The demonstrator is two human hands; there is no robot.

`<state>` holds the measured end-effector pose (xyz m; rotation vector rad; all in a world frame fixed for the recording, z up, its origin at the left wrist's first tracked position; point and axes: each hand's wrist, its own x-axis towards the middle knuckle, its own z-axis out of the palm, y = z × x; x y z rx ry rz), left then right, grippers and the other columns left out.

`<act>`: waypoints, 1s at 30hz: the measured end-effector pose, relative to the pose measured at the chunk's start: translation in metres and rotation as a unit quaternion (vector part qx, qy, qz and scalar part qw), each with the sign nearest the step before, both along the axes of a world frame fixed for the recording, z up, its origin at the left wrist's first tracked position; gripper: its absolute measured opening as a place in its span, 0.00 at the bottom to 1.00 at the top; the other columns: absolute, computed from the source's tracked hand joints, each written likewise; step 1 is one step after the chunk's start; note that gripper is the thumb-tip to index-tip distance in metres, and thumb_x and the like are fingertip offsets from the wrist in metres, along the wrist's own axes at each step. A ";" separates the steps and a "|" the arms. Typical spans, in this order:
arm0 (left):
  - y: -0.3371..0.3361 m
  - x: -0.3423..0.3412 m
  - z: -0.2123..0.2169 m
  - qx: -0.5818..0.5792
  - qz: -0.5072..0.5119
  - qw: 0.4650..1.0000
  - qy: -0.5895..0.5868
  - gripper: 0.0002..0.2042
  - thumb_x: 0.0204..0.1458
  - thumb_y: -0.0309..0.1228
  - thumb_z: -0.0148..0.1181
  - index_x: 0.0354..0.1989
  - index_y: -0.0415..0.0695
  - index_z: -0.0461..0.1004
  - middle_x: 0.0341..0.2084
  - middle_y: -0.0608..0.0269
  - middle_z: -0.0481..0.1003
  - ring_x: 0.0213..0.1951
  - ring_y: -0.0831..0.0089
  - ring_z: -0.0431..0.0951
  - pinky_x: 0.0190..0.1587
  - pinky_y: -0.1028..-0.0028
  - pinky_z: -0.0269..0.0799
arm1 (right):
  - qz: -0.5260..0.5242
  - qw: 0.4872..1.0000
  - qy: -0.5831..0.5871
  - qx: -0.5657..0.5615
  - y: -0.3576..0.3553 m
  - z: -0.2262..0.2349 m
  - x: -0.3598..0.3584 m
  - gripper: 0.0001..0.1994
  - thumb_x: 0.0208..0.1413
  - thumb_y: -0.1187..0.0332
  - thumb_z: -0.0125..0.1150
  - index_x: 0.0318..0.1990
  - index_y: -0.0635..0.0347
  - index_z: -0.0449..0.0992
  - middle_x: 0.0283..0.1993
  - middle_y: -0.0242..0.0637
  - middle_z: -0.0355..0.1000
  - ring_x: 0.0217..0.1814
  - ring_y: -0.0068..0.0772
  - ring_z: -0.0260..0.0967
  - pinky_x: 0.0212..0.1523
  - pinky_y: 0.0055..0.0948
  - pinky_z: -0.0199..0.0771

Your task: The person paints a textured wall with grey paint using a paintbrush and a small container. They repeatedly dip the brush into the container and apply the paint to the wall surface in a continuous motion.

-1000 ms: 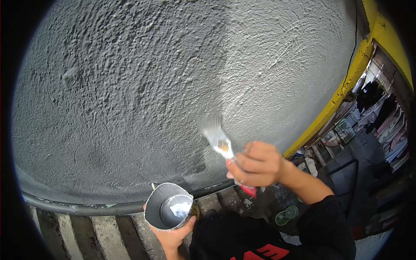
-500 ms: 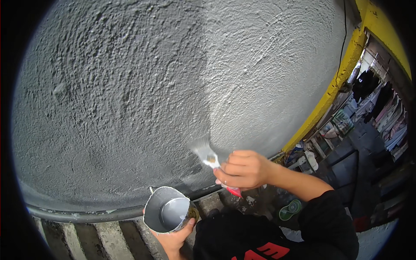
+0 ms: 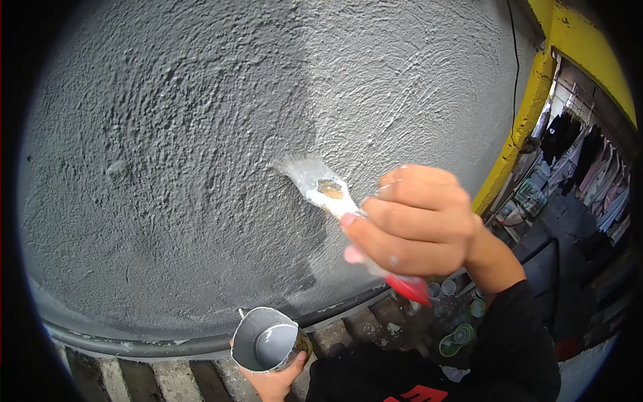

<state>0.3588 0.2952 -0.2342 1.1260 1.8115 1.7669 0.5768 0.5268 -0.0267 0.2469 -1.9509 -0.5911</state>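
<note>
My right hand point(image 3: 422, 224) is closed round the handle of a paintbrush point(image 3: 311, 181), whose red handle end sticks out below my fist. Pale grey paint coats the brush, and its bristles point up and left at the wall point(image 3: 201, 154); whether they touch it I cannot tell. Lower down, my left hand point(image 3: 278, 382) grips a small cut-open can point(image 3: 266, 342) from below, thumb on its near right side. Grey paint point(image 3: 276, 343) lies inside the can. The rough wall is darker grey on the left and lighter grey on the right.
Along the wall's foot runs a dark pipe point(image 3: 134, 350), with concrete slats point(image 3: 177, 382) below it. A yellow frame point(image 3: 529, 107) borders the wall on the right. Past it hang clothes point(image 3: 596, 161). Green and white containers point(image 3: 457, 340) stand on the floor at lower right.
My right hand has raised the paintbrush up along the wall, and it looks larger and closer. The can in my left hand sits slightly lower and further right in view.
</note>
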 end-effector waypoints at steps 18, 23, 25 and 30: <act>-0.010 -0.005 0.004 0.021 0.027 0.999 0.017 0.42 0.34 0.35 0.82 0.60 0.34 0.66 0.51 0.50 0.74 0.53 0.60 0.76 0.60 0.61 0.69 | -0.006 0.994 -0.033 -0.106 -0.025 -0.110 0.004 0.07 0.53 0.69 0.69 0.35 0.61 0.77 0.30 0.27 0.67 0.28 0.23 0.65 0.26 0.25 0.65; -0.007 -0.007 -0.006 -0.017 -0.003 1.000 -0.020 0.49 0.30 0.30 0.83 0.65 0.35 0.61 0.54 0.51 0.72 0.55 0.60 0.75 0.61 0.60 0.69 | -0.039 0.972 -0.185 -0.141 -0.008 -0.172 0.007 0.06 0.50 0.69 0.62 0.35 0.59 0.75 0.32 0.27 0.68 0.33 0.23 0.67 0.32 0.25 0.66; -0.011 -0.007 -0.001 -0.026 -0.005 1.000 -0.015 0.49 0.30 0.31 0.84 0.65 0.35 0.62 0.55 0.51 0.72 0.55 0.60 0.75 0.61 0.60 0.69 | -0.027 0.959 -0.222 -0.175 -0.006 -0.197 0.000 0.06 0.51 0.68 0.61 0.35 0.58 0.74 0.33 0.27 0.68 0.35 0.24 0.68 0.33 0.25 0.66; -0.013 -0.007 0.001 -0.007 0.017 1.000 0.010 0.44 0.35 0.35 0.81 0.62 0.33 0.64 0.53 0.49 0.73 0.53 0.58 0.75 0.60 0.60 0.69 | -0.011 0.946 -0.248 -0.207 -0.021 -0.188 -0.001 0.04 0.52 0.68 0.59 0.34 0.55 0.74 0.34 0.26 0.69 0.36 0.25 0.69 0.36 0.26 0.67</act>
